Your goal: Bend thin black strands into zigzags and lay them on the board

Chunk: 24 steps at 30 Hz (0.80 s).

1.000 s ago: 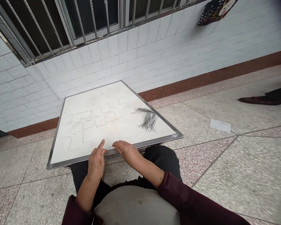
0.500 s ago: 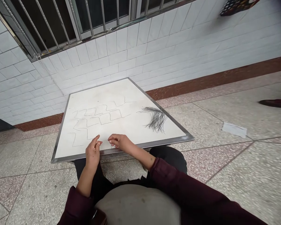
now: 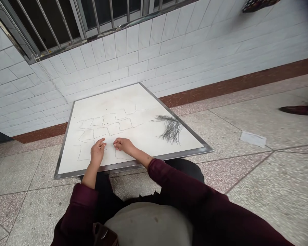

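Observation:
Over the near part of a white tabletop with a metal rim, my left hand has its thumb and fingers curved toward each other, with a gap between the fingertips. My right hand, just to the right, pinches a thin dark wire that hangs down and bends right along the table. Several bent wires lie in rows beyond both hands. A loose bunch of straight dark wires rests at the table's right side.
A white tiled wall with a barred window stands behind the table. On the speckled floor to the right lies a white paper. A person's dark shoe is at the right edge. A grey stool-like surface is below.
Both hands have moved up, away from the near rim, and slightly left. The bent wire by my right hand now shows more clearly.

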Motion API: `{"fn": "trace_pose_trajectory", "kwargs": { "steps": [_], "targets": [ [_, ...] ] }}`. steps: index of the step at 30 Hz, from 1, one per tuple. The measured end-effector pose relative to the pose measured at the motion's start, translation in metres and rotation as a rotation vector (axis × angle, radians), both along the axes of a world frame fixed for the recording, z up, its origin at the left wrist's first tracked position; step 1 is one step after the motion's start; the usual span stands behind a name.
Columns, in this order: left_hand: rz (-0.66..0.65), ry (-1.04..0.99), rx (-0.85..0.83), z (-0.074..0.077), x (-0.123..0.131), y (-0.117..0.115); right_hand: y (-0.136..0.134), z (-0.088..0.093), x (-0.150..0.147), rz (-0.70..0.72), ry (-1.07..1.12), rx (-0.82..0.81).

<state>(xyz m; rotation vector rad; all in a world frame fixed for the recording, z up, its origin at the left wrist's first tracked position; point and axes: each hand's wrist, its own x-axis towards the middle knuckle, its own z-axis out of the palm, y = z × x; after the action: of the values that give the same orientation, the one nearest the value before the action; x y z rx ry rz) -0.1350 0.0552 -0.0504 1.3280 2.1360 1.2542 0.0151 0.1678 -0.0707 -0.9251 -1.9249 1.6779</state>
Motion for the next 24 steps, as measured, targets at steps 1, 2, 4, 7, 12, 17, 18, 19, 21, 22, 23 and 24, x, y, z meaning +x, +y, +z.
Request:
{"fn": "trace_pose_trajectory", "kwargs": {
  "steps": [1,2,4,7,12,17,18,19,21,22,23,24],
  "targets": [
    [0.011,0.026,-0.008,-0.001,-0.004,0.006,0.005,-0.002,-0.006,-0.006,-0.014,0.011],
    [0.022,0.052,-0.015,-0.001,-0.008,0.011,0.01,-0.004,-0.011,-0.01,-0.026,0.023],
    [0.041,0.101,-0.028,-0.003,-0.013,0.019,0.018,-0.008,-0.019,-0.015,-0.048,0.049],
    [0.058,0.165,-0.049,-0.008,-0.019,0.029,0.025,-0.015,-0.027,-0.018,-0.079,0.078],
    [0.041,0.239,-0.073,-0.016,-0.024,0.04,0.031,-0.023,-0.034,-0.041,-0.116,0.103],
    [0.028,0.302,-0.068,-0.021,-0.027,0.043,0.034,-0.022,-0.031,-0.015,-0.111,0.143],
    [0.028,0.315,-0.066,-0.022,-0.028,0.043,0.034,-0.021,-0.028,0.005,-0.105,0.155],
    [0.027,0.327,-0.064,-0.023,-0.028,0.042,0.033,-0.019,-0.025,0.025,-0.097,0.165],
    [0.026,0.351,-0.063,-0.025,-0.03,0.041,0.031,-0.017,-0.017,0.081,-0.082,0.223],
    [0.026,0.364,-0.063,-0.027,-0.03,0.041,0.029,-0.017,-0.012,0.112,-0.078,0.274],
    [0.026,0.377,-0.064,-0.029,-0.031,0.041,0.027,-0.016,-0.008,0.146,-0.076,0.334],
    [0.026,0.392,-0.064,-0.03,-0.031,0.041,0.025,-0.016,-0.003,0.177,-0.077,0.396]
  ]
}}
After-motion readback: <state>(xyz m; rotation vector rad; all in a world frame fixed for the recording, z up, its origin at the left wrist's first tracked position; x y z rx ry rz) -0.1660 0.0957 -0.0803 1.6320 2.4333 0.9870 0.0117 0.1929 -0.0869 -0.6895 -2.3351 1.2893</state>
